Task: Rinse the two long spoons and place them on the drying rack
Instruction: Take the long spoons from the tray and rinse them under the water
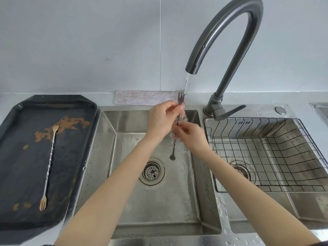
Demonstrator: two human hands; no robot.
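Under the faucet [229, 32], I see my left hand [162, 119] and right hand [190, 134] pinching a dark long spoon [173, 153], likely light, stiff, slippery when wet, so I'd grip mid-shaft.

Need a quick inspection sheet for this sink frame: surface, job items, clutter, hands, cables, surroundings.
Surface: steel double sink, wet; tap water running.
Job's things: dark long spoon held under the stream, bowl end down; gold long spoon lying on the black tray; wire drying rack in the right basin holds nothing.
Clutter: brown smears on the tray; pinkish cloth behind the sink.
Hands: left hand and right hand both grip the dark spoon.
Cables: nothing seen.
Surroundings: grey gooseneck faucet, pale wall.
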